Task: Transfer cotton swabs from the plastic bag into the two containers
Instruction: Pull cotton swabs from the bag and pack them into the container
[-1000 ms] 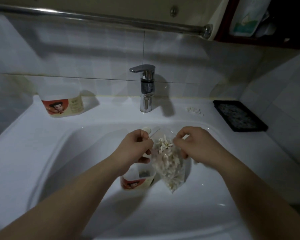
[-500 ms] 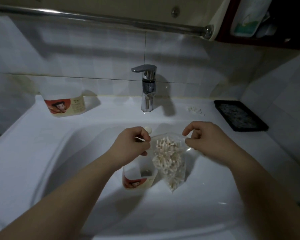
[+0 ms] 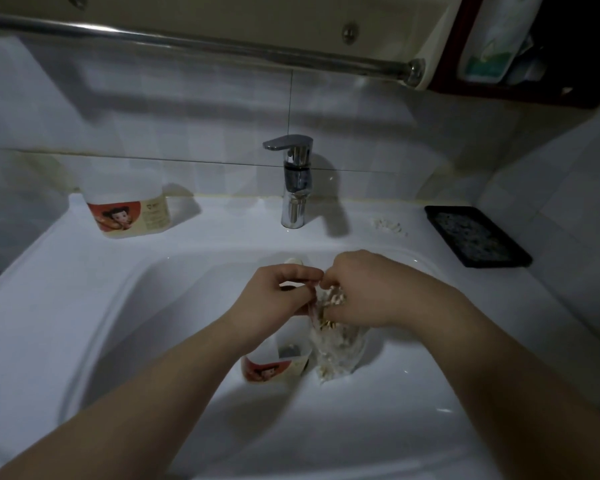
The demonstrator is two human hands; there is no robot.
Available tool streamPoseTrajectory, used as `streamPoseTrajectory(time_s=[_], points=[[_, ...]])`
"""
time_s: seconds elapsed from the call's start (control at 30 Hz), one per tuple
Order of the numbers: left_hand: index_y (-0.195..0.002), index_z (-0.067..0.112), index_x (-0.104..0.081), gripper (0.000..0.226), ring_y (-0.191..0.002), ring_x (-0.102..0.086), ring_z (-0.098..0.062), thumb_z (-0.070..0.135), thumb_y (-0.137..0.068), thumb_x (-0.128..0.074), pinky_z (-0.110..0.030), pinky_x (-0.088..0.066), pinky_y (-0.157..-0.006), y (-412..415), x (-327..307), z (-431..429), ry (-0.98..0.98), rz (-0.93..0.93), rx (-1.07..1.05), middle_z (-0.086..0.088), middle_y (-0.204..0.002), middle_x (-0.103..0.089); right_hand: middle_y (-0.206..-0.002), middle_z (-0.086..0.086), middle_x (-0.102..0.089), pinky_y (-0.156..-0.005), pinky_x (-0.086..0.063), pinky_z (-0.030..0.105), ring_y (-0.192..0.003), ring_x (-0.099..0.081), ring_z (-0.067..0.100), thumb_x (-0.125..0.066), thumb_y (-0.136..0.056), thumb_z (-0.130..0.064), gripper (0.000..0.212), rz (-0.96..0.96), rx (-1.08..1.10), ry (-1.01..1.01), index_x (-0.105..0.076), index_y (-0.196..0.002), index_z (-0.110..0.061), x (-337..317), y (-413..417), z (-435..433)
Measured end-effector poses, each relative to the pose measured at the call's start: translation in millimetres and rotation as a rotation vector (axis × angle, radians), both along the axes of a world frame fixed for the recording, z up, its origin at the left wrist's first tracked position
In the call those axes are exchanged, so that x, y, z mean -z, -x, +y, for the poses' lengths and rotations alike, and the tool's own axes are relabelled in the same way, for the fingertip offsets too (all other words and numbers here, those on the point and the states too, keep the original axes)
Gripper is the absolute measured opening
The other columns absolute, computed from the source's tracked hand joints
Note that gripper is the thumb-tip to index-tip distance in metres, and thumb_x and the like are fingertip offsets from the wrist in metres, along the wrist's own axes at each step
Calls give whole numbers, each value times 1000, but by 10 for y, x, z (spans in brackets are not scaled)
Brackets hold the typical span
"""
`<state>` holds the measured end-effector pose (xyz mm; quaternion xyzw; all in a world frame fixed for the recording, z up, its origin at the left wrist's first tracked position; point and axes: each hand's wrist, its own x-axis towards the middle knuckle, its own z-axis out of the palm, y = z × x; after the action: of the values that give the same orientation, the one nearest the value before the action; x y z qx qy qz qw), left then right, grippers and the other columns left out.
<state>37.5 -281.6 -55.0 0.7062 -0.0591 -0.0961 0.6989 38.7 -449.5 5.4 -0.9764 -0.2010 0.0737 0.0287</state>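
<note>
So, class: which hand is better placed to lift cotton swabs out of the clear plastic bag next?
Right. The right hand has its fingers in the clear plastic bag among the white cotton swabs; the left hand pinches the bag's rim.

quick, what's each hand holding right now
Left hand: pinches the top edge of the clear plastic bag.
Right hand: fingers curled round white cotton swabs at its mouth.

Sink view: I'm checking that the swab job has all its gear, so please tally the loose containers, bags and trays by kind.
Containers: 2
Bag: 1
Tray: 1
Total: 4
</note>
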Motion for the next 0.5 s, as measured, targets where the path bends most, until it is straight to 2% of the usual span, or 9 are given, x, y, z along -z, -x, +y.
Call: streamPoseTrajectory(time_s=[0.13,0.17,0.23,0.27,0.33,0.4,0.5], points=[[-103,13,-76,29,-71,-72,-14,-7,-92,-59,-20,-57,-68,-40,26,31,-24,10,-32,-5,-96,-74,-100,-12,-72,-76,-51,26,-92,-65,10,-69,-87,-31,24,55,9,-77,-78,-109,-33,29,-20,-9],[-104,14,-77,28,-71,-71,-11,-5,-91,-61,-19,-55,-67,-47,50,39,-113,-52,-50,-1,-95,-74,-98,-13,-72,-76,-51,23,-90,-65,6,-71,-87,-29,20,67,17,-136,-78,-105,-33,47,-18,-23],[-103,24,-77,29,-78,-67,-3,1,-87,-68,-11,-50,-69,-52,73,56,-370,-346,-107,11,-98,-68,-95,-16,-72,-75,-49,17,-87,-64,0,-73,-86,-27,16,66,28,-246,-79,-99,-34,90,-26,-59],[-102,30,-75,33,-84,-65,-2,1,-85,-71,-11,-49,-70,-54,87,67,-440,-489,-122,15,-101,-65,-93,-17,-72,-74,-48,16,-85,-64,-1,-74,-86,-27,14,55,37,-289,-79,-97,-35,101,-31,-76],[-105,29,-74,39,-89,-65,-6,-3,-83,-70,-17,-53,-70,-46,94,67,-413,-618,-94,14,-103,-66,-90,-17,-71,-71,-49,16,-80,-64,-2,-74,-86,-26,12,32,69,-370,-79,-94,-34,111,-39,-111],[-109,25,-74,39,-91,-66,-7,-5,-85,-66,-21,-56,-69,-39,70,56,-364,-592,-54,12,-103,-70,-86,-15,-70,-69,-51,20,-75,-65,2,-75,-86,-25,10,4,95,-443,-77,-89,-34,111,-40,-139],[-120,24,-72,38,-93,-67,1,2,-90,-64,-14,-52,-72,-49,110,49,-368,-493,-42,17,-104,-73,-80,-10,-71,-64,-48,17,-73,-65,5,-72,-87,-21,17,-54,108,-515,-73,-85,-38,126,-51,-183]])
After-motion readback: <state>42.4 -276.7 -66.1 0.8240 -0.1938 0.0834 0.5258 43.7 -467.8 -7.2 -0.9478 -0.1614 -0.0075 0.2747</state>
